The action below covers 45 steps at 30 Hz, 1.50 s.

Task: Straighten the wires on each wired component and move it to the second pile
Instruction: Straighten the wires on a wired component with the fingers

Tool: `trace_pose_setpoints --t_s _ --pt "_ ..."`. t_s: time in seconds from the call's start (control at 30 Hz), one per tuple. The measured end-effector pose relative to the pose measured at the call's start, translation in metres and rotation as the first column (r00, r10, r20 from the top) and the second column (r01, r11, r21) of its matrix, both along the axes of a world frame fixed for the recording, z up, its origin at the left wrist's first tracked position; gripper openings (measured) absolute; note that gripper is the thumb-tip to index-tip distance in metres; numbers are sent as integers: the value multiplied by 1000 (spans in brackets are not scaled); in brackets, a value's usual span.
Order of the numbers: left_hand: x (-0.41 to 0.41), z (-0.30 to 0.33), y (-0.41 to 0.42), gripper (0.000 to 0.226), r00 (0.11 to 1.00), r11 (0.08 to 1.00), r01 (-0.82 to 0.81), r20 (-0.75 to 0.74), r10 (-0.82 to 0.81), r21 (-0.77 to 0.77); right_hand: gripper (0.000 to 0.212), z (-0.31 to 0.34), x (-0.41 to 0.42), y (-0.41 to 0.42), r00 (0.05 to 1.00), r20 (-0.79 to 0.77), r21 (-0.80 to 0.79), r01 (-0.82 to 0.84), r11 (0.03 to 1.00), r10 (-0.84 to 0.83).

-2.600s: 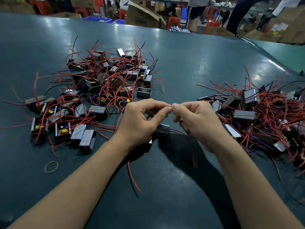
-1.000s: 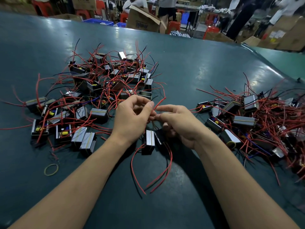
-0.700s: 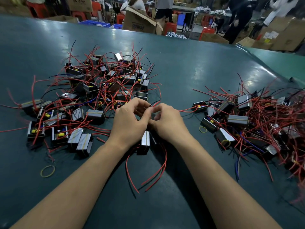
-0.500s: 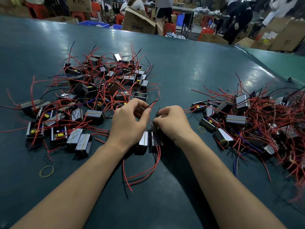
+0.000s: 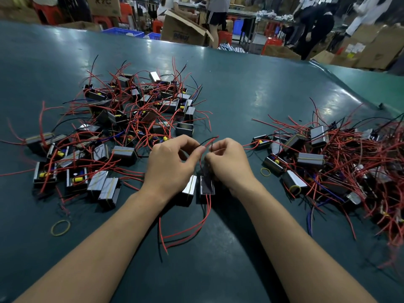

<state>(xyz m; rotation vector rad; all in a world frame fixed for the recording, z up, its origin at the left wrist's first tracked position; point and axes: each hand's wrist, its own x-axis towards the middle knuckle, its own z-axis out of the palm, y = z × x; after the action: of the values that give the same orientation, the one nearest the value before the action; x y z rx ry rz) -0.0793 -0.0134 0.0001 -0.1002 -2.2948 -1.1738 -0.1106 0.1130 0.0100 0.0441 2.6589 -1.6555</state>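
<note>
Both bare forearms reach forward and converge. The left hand (image 5: 172, 165) curls its fingers, thumb and forefinger pinched together toward the right hand (image 5: 228, 164). The right hand, knuckles up, likewise pinches with curled fingers, its fingertips nearly meeting the left's.

Right pile (image 5: 341, 162) cut off by right edge. Two components (image 5: 207, 184) partly hidden beneath left hand (image 5: 169, 165) and right hand (image 5: 229, 162); grip on wires (image 5: 205, 147) unclear.
</note>
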Motion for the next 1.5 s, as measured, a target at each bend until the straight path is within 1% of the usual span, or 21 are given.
trace_pose_setpoints --t_s 0.07,0.17,0.3,0.4,0.47,0.53,0.63,0.73,0.8,0.9,0.97,1.0,1.1,1.23,1.43,1.5 --pt "0 1 -1 5 1000 1000 -7 -27 6 -24 13 -1 2 4 1000 4 -147 27 989 -27" --pt "-1 0 -2 5 998 999 -14 -64 11 -44 14 -1 9 8 999 32 -359 17 933 -6" --pt "-2 -2 -2 6 998 999 3 -63 -6 -42 19 2 14 10 995 101 -497 62 866 -13" --pt "-2 -2 -2 12 997 999 16 -69 -19 -41 13 6 16 10 997 64 -570 64 819 -34" --pt "-1 0 -2 13 994 999 44 -94 -47 -30 8 7 19 10 1000 -23 -573 -6 819 -8" --pt "1 1 -1 12 987 996 80 -135 -83 -26 7 8 21 10 996 -87 -555 -74 828 31" --pt "2 3 0 12 981 994 103 -163 -105 -22 6 12 22 12 993 -108 -566 -105 818 53" --pt "3 4 0 15 981 993 113 -156 -116 -26 7 14 24 15 987 -111 -571 -161 805 119" --pt "4 4 0 17 983 992 125 -137 -123 13 12 15 25 17 981 -110 -586 -192 787 157" --pt "6 5 2 21 983 976 179 -74 -170 127 15 17 25 20 973 -156 -577 -230 783 171" --pt "7 7 3 21 974 957 224 -68 -215 186 15 17 24 21 967 -182 -574 -252 779 179" --pt "7 8 3 21 970 951 240 -73 -230 193 14 17 24 22 967 -184 -574 -252 779 177" --pt "5 8 3 18 971 968 228 -94 -218 103 8 17 24 22 978 -147 -559 -208 803 151" --pt "2 4 1 13 981 981 181 -87 -175 66 15 16 23 26 987 -127 -427 -141 893 96" --pt "2 2 1 8 984 986 156 -89 -151 52 14 21 21 35 980 -88 -399 -198 895 177" --pt "2 1 1 8 984 986 155 -93 -149 62 12 23 22 38 973 -102 -374 -232 898 208"
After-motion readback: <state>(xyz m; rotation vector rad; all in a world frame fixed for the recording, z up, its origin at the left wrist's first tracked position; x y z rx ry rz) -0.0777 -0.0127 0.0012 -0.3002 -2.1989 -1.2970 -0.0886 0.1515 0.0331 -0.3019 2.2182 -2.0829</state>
